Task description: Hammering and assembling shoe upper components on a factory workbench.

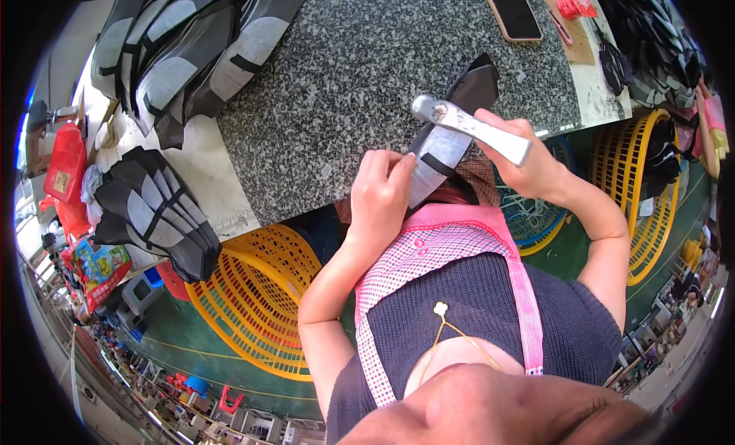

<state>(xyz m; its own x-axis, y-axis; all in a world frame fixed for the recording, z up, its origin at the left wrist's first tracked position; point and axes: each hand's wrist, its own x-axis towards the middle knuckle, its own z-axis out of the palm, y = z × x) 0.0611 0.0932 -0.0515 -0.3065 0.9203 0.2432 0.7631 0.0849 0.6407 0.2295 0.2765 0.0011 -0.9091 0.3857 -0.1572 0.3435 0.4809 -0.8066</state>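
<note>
My right hand is closed round the handle of a hammer, its metal head up and to the left. Under the hammer, on the granite slab's near edge, lies a dark shoe-upper piece with a pale grey panel and a short black strip across it. With its fingers bent together, my left hand pinches the left edge of this piece. The piece's dark far end sticks out beyond the hammer head. Whether the hammer touches the piece, I cannot tell.
Similar pieces lie in a pile at the far left and a bundle at the near left. A phone lies at the slab's far right. Yellow baskets stand below the table on both sides. Scissors lie at the right.
</note>
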